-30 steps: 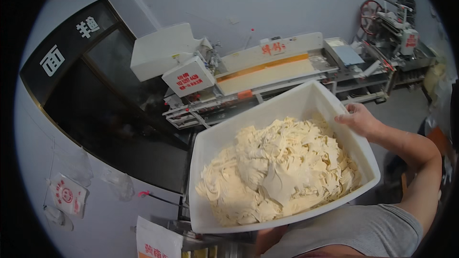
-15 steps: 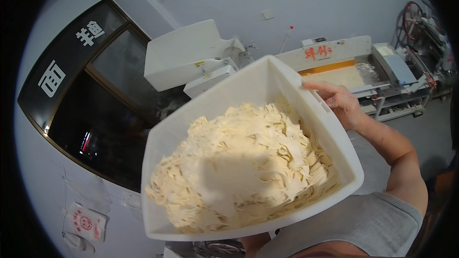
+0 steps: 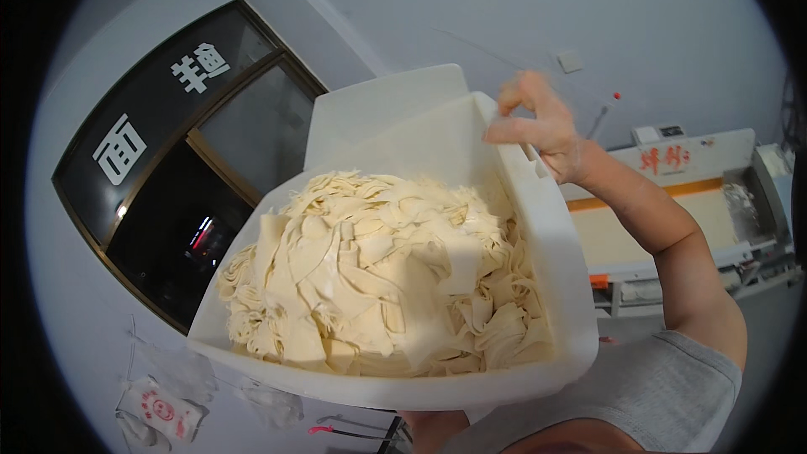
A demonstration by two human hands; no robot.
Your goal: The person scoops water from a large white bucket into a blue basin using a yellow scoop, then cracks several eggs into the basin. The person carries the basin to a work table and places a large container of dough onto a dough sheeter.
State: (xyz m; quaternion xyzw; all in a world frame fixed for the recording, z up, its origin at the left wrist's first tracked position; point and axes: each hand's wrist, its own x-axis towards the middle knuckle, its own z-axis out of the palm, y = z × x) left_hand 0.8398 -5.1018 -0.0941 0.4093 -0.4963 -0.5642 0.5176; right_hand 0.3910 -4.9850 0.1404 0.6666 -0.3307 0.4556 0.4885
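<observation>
A big white plastic tub (image 3: pixel 572 286) fills the middle of the view, tilted, its open side facing me. Inside lies a large heap of pale, flat dough strips (image 3: pixel 361 269), loosely folded over one another, with a shadow across the lower right. My right hand (image 3: pixel 546 130) is closed on the tub's upper right rim beside the handle slot, thumb over the edge; the upper fingers are bent and slightly blurred. Below the tub a bit of my left arm (image 3: pixel 433 429) shows. My left hand is hidden behind the tub.
Directly behind the tub rises a white bin or hopper (image 3: pixel 378 113). To the right stands a machine with a pale belt (image 3: pixel 672 231) and orange bar. A dark-framed glass door (image 3: pixel 160 193) is at left. Plastic bags (image 3: pixel 164 408) hang on the lower left wall.
The view has turned and moved closer to the white bin. Inside the tub the dough strips have shifted, showing broader folds. My right hand has risen a little along the rim.
</observation>
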